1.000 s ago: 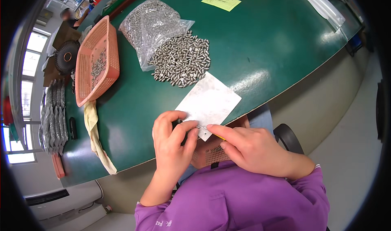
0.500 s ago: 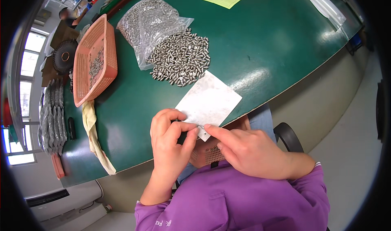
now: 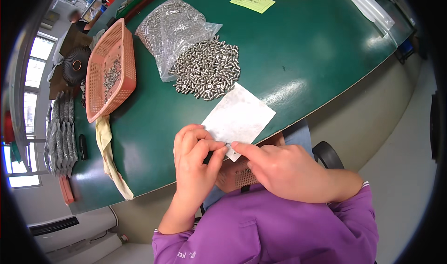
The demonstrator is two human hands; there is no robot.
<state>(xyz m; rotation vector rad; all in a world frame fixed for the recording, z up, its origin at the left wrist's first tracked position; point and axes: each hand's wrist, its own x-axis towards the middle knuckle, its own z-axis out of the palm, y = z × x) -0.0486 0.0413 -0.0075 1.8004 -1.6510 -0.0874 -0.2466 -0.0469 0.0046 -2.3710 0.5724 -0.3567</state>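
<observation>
Over the near corner of a white sheet (image 3: pixel 240 113), my left hand (image 3: pixel 193 159) is closed, its thumb and forefinger pinching a small metal part (image 3: pixel 228 144). The part is mostly hidden between the fingertips, so its exact kind cannot be made out. My right hand (image 3: pixel 284 171) comes in from the right; its forefinger tip is at the part's other end, and its other fingers are curled under. Whether they hold anything is hidden. Beyond the sheet lies a heap of small silvery metal pieces (image 3: pixel 209 68), spilling from a clear plastic bag (image 3: pixel 174 24) full of the same.
A pink perforated basket (image 3: pixel 125 85) with small metal pieces stands on the left of the green table (image 3: pixel 302 40). Near it are a pale cloth strip (image 3: pixel 109 157), a black marker (image 3: pixel 83 147) and stacked filled bags (image 3: pixel 60 133). A yellow slip (image 3: pixel 252 2) lies far off; another basket (image 3: pixel 233 178) is below the table edge.
My right forefinger has shifted slightly left toward the part. My left hand keeps its pinch and is almost still. The view has tilted slightly.
</observation>
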